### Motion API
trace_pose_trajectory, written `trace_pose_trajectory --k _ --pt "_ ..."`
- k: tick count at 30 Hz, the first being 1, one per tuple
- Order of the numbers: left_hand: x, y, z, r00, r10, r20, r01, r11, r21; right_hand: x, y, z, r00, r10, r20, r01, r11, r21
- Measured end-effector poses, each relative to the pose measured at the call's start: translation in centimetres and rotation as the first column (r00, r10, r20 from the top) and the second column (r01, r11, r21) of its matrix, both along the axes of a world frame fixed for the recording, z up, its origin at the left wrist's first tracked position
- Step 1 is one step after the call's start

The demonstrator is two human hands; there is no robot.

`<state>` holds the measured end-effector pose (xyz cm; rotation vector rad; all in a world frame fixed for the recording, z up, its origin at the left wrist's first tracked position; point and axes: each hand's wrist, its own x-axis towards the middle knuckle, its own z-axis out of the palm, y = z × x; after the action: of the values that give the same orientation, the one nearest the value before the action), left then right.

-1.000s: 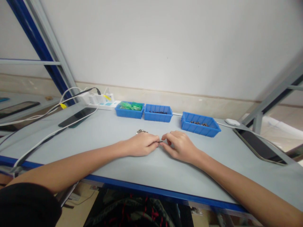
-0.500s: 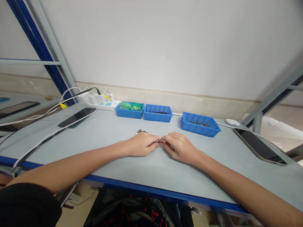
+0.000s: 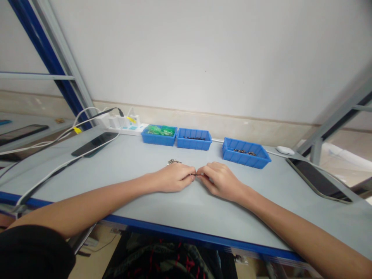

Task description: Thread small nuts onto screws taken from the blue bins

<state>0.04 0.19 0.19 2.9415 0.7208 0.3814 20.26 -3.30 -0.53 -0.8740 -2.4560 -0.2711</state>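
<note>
My left hand and my right hand meet fingertip to fingertip over the middle of the grey table. Both are closed in a pinch on one small, thin dark piece, which bridges the short gap between them. Its kind is too small to make out. Just behind my left hand lies a little heap of shiny metal parts, partly hidden by that hand.
Along the back stand a blue bin of green packets, a blue bin of dark small parts and a blue bin of brownish metal parts. Phones lie left and right. A power strip with cables and a white case sit behind.
</note>
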Motion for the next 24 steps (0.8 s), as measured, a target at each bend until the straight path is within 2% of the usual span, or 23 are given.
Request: trace_pose_trajectory --k 24 --pt "-0.03 -0.07 -0.1 1.0 0.009 0.02 -0.009 1.0 -0.001 -0.01 -0.1 0.01 1.0 -0.014 -0.006 0.014 1.0 -0.019"
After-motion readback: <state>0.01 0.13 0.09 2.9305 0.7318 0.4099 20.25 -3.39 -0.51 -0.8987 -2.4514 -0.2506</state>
